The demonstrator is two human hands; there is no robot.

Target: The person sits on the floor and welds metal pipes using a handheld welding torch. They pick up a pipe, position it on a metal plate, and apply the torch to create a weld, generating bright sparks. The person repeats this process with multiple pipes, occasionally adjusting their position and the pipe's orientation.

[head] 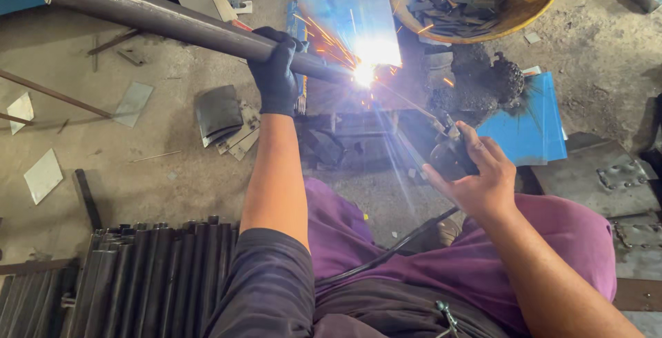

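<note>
**Arc struck at the far end of the pipe**

Nearest the camera: purple trousers [469, 255] and a dark sleeve [269, 283], with a black cable [393, 248] running across the lap to the right hand [476, 179]. That hand, bare, is closed around a black electrode holder [448, 152]; its thin welding rod [407, 107] slants far-left to a white arc [364, 72] throwing orange sparks.

The left hand [277, 76], in a black glove, is wrapped fully round a long grey steel pipe [172, 17] lying diagonally from far left to the arc, where its end sits.

A stack of dark steel bars [145, 276] lies near left; a yellow basin of metal scraps [483, 0] far right.

Judgement: a clean bead needs the pipe kept motionless, the rod tip close, and the bare hand clear of sparks.
</note>
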